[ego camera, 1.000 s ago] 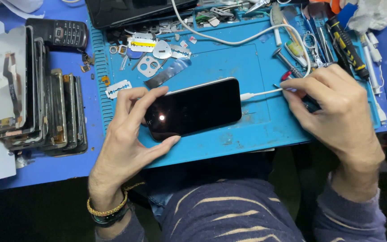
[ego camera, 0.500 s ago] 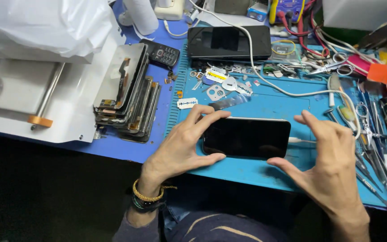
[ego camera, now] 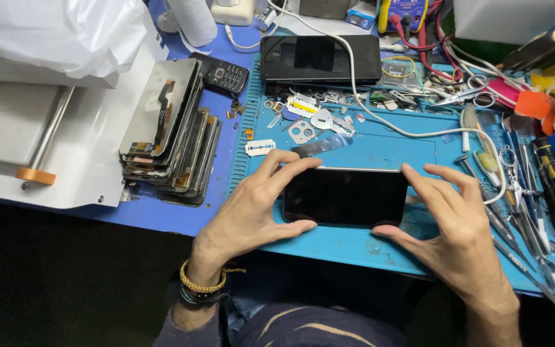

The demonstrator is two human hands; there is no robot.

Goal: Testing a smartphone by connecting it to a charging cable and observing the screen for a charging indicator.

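Fingers of both hands clasp the dark phone's (ego camera: 345,196) short edges.

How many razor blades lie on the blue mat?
1 is clear: a white razor blade on the mat, just beyond the left hand. More may hide among the small metal parts.

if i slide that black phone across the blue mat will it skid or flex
The black phone looks like a rigid flat slab, so it probably won't flex. Its glossy face seems slippery, but the blue mat likely grips it. Both the left hand and right hand pinch its ends.
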